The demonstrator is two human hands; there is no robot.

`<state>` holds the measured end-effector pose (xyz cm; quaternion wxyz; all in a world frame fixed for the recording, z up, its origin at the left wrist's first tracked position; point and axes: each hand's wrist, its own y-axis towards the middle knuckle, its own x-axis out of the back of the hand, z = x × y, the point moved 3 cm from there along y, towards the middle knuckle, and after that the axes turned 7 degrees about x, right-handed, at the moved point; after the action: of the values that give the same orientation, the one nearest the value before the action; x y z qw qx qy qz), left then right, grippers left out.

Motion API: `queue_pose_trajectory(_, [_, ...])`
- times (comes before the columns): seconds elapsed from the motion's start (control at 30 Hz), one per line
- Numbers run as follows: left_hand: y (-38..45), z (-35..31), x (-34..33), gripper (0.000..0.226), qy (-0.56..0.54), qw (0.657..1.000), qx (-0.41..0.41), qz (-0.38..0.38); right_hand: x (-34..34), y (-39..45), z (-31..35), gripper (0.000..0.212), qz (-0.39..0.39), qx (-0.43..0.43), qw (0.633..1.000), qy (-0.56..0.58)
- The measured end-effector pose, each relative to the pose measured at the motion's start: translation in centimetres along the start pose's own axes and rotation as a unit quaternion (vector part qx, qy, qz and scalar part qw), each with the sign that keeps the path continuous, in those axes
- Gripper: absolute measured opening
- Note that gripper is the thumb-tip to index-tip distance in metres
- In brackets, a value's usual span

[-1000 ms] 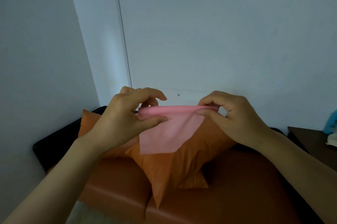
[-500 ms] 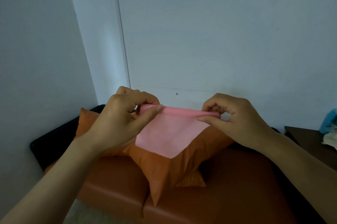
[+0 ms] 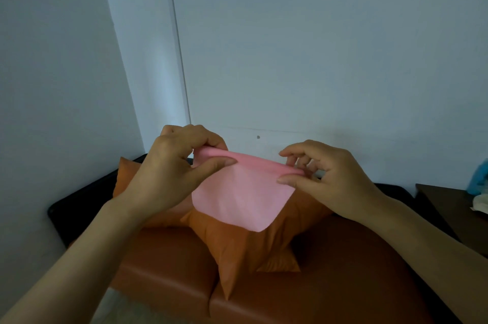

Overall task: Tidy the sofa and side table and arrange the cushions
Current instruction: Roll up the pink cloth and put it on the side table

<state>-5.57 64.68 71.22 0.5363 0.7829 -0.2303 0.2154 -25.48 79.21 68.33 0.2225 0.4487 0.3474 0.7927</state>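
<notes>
A small pink cloth [image 3: 243, 199] hangs in the air in front of me, folded over along its top edge. My left hand [image 3: 171, 173] pinches its upper left corner between thumb and fingers. My right hand [image 3: 327, 178] pinches the upper right corner with thumb and curled fingers. Behind and below the cloth an orange cushion [image 3: 237, 249] stands on one corner on the orange sofa [image 3: 330, 284]. A second orange cushion [image 3: 126, 178] leans at the sofa's back left, partly hidden by my left hand.
The sofa's black back and arm [image 3: 76, 205] run along the white walls. A dark wooden side table [image 3: 449, 207] stands at the right, bearing a blue thing [image 3: 478, 178] and a white crumpled thing [image 3: 480, 203] at the frame's edge.
The cloth has spread wider between my hands and now hangs as a broader sheet. Both hands moved slightly apart, and my right fingers have loosened along the top fold.
</notes>
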Motion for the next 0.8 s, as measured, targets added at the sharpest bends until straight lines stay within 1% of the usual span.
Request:
queue_pose_trajectory(0.03, [0.03,0.01,0.05,0.021,0.007,1.0,-0.002,0.0,-0.02,0.01,0.03,0.034,-0.006,0.001,1.0,-0.001])
queue_pose_trajectory(0.17, [0.1,-0.02,0.18,0.021,0.023,1.0,-0.01,0.0,-0.14,0.23,-0.05,0.017,-0.021,0.03,0.999,-0.028])
queue_pose_trajectory(0.3, [-0.04,0.24,0.38,0.026,0.009,1.0,0.007,0.023,-0.22,0.27,-0.4,0.013,-0.003,0.035,0.999,-0.036])
queue_pose_trajectory(0.37, [0.0,0.21,0.46,0.024,0.014,0.999,-0.004,0.039,-0.24,0.26,-0.45,0.013,0.004,0.037,0.998,-0.041])
queue_pose_trajectory(0.43, [0.12,-0.05,0.53,0.017,0.036,0.998,-0.028,0.041,-0.15,0.37,-0.37,0.015,0.002,0.038,0.998,-0.043])
queue_pose_trajectory(0.5, [0.26,-0.08,0.57,0.015,0.041,0.998,-0.029,0.033,-0.01,0.57,-0.2,0.018,0.001,0.042,0.998,-0.046])
queue_pose_trajectory(0.6, [0.33,0.06,0.55,0.019,0.051,0.998,-0.031,0.01,0.09,0.82,-0.06,0.02,0.005,0.042,0.998,-0.043])
queue_pose_trajectory(0.7, [0.53,-0.13,0.6,0.024,0.057,0.997,-0.041,-0.01,-0.06,0.78,-0.01,0.023,0.013,0.015,1.0,-0.017])
queue_pose_trajectory(0.8, [0.84,-0.25,0.72,0.023,0.053,0.997,-0.047,-0.014,-0.54,0.67,0.17,0.038,0.024,-0.02,0.999,0.008])
